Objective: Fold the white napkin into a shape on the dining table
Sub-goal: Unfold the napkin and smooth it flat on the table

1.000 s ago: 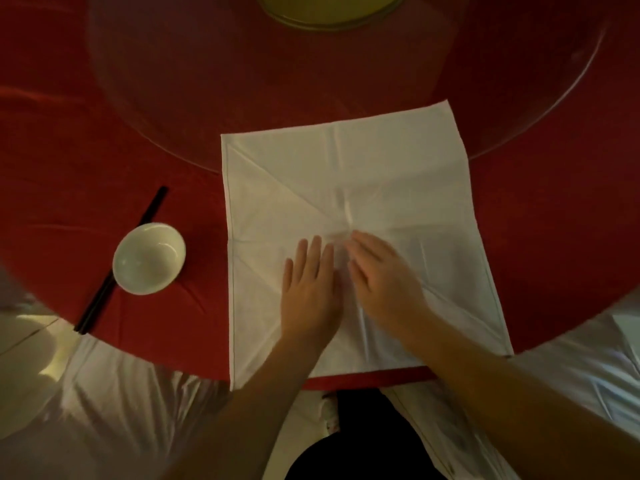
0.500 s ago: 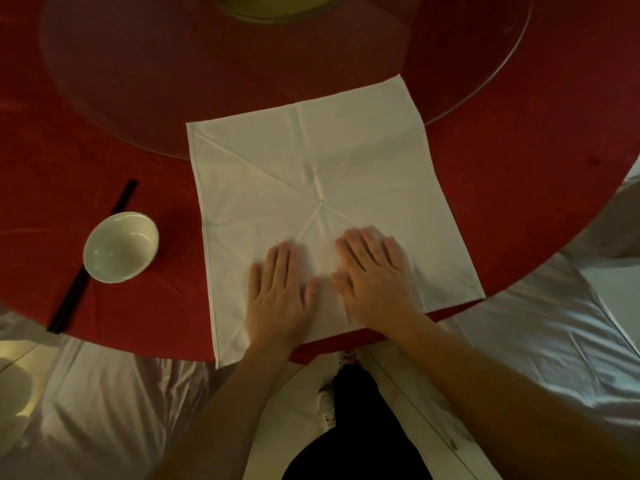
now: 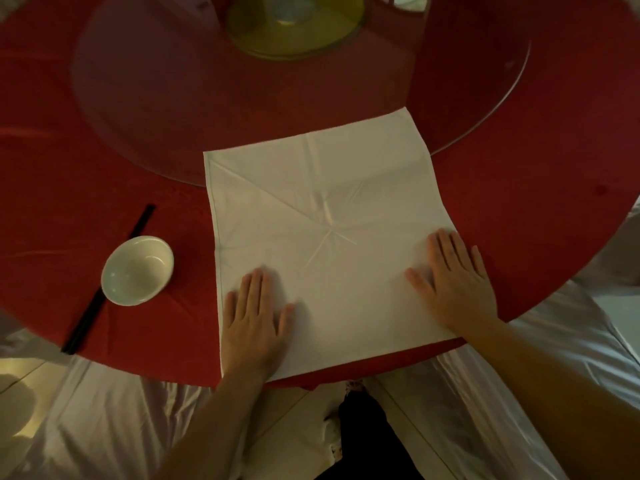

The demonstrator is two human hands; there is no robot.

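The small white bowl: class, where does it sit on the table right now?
In the head view the small white bowl sits on the red tablecloth, left of the napkin, touching the black chopsticks.

The person's left hand [image 3: 251,327] and right hand [image 3: 457,282] are bare, without rings or watch, and both forearms are uncovered with no sleeve visible. Below and between the hands shows a black trouser leg [image 3: 367,441].
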